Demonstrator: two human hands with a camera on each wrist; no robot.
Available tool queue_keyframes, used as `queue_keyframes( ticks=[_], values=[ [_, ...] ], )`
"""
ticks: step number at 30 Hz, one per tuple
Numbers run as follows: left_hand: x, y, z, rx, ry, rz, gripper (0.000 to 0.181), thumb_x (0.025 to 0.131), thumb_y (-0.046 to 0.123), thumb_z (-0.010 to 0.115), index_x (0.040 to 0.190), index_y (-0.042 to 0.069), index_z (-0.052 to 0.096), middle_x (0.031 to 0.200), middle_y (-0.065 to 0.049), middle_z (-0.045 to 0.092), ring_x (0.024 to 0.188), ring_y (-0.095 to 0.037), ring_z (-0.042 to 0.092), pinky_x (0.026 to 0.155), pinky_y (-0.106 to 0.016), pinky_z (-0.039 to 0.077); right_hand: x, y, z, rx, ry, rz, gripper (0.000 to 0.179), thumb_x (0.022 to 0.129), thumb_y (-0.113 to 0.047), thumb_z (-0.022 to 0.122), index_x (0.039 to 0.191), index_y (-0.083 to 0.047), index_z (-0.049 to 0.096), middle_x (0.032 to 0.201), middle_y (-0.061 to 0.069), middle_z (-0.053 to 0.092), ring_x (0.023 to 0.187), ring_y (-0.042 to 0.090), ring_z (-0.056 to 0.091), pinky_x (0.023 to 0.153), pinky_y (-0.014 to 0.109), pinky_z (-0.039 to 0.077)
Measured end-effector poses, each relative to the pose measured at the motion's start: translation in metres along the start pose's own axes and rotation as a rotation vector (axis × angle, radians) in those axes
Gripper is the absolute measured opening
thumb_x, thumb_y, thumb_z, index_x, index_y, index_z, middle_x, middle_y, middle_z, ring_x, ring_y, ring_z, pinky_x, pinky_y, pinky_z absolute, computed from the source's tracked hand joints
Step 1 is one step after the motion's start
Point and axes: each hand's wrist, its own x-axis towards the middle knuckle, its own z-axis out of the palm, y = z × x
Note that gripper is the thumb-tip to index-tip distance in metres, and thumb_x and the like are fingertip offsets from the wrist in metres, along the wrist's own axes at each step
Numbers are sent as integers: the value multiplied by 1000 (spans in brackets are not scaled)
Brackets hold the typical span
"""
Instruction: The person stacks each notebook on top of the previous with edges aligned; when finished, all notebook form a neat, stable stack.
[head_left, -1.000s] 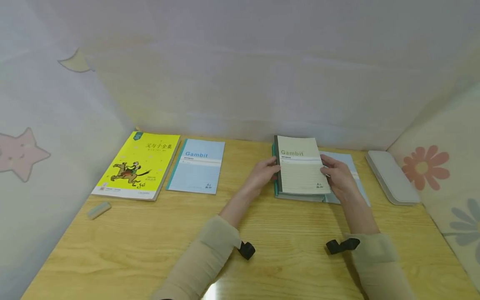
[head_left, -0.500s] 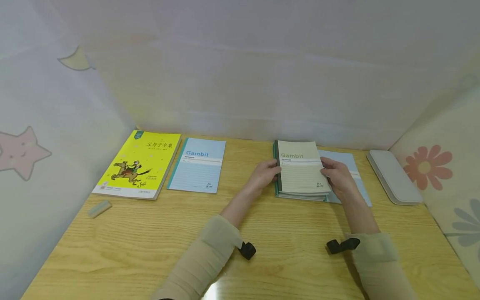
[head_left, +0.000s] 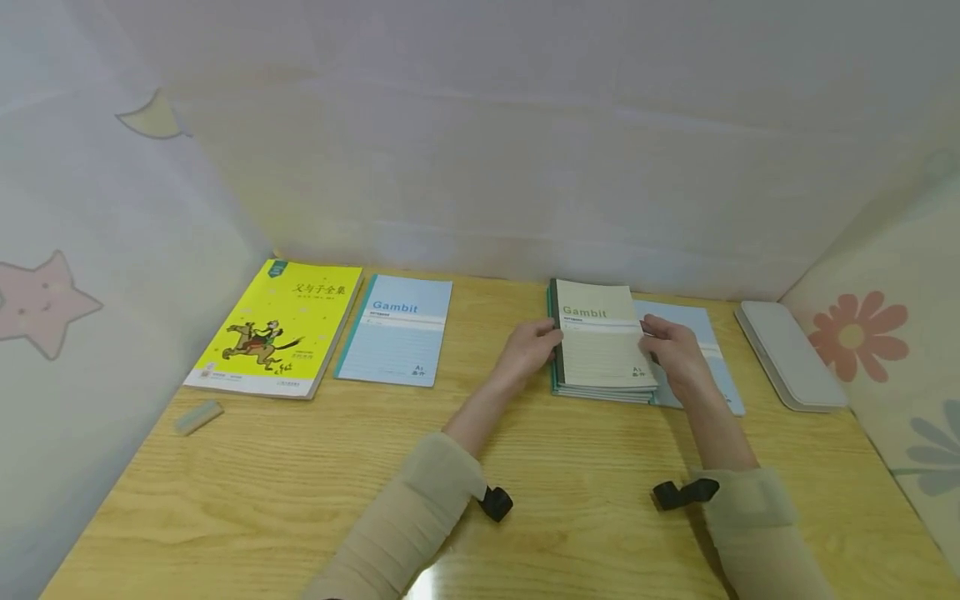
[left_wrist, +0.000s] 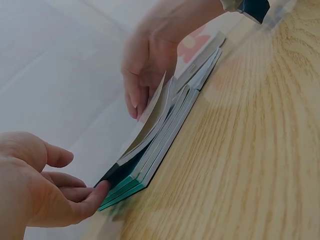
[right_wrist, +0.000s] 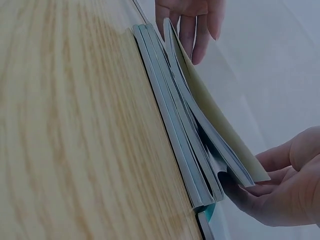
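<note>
In the head view, a cream Gambit notebook with a dark spine tops a small stack of notebooks with green spines. My left hand is at the spine side, its fingers rather straight; in the left wrist view a fingertip touches the spines and the thumb stands apart. At the opposite edge, my right hand pinches the cream notebook, whose corner lies between its fingers in the right wrist view. That notebook bows upward off the ones beneath. Part of a blue notebook shows beyond the stack, behind my right hand.
Farther left on the wooden table lie a yellow book and a blue Gambit notebook. A small eraser-like block sits below the yellow book. A white case lies at the right, beside the flower-printed cloth wall.
The cream notebook has come down onto the stack and now lines up more closely with the notebooks below. Both hands stay at its sides, with little movement.
</note>
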Motion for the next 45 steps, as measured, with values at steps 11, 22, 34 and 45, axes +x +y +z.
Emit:
queue_keyframes(
  ticks=[11,22,34,45],
  values=[
    [0,-2,1,103,25,58,51,107,27,49,153,4,47,159,-13,48,151,-29,42,125,-45,37,-4,-2,1,-28,-7,-9,61,107,-9,42,162,4,17,170,22,22,160,36,18,130,52,24],
    [0,0,6,228,15,43,53,107,20,42,157,5,38,165,-10,39,139,-27,53,110,-42,49,-2,-1,2,-45,2,4,61,108,-11,42,161,5,18,169,23,23,160,36,17,131,52,20],
    [-1,-3,7,247,-37,67,54,107,17,37,159,6,35,164,-13,39,150,-25,41,122,-45,39,-2,-1,1,-88,-6,26,60,109,-15,41,161,5,19,169,23,22,160,39,16,130,55,19],
    [-3,0,7,312,-77,60,57,107,18,33,160,-3,27,169,-16,26,159,-27,23,131,-40,24,-1,-2,1,-101,-3,68,61,109,-16,42,161,3,19,168,22,25,159,38,18,131,53,20]
  ],
)
